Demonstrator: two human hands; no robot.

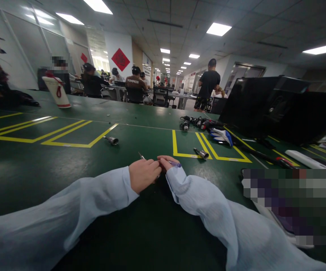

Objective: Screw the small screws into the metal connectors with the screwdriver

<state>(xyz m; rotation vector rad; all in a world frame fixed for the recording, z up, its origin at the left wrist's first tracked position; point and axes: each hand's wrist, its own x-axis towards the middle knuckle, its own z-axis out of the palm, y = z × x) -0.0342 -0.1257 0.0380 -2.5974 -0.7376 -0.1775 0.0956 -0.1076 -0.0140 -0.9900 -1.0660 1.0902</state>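
My left hand [144,175] and my right hand [165,162] meet low over the green table, fingers closed and close together. A slim purple pen [175,164] shows at my right hand, which grips it. From behind the left fingers pokes a thin pointed tip [141,155]; whether it belongs to the same pen is hidden. Ahead and to the left lies a metal socket bit [112,140], its narrow shank pointing left. A second socket bit [201,153] rests on a yellow tape line ahead on the right.
Yellow tape boxes [67,145] mark the green table [140,131]. A white cup [57,90] stands far left. To the right are a blue-and-white glove [221,136], dark tools [198,122], monitors [250,105] and a pixelated object [284,205]. Several people sit or stand beyond.
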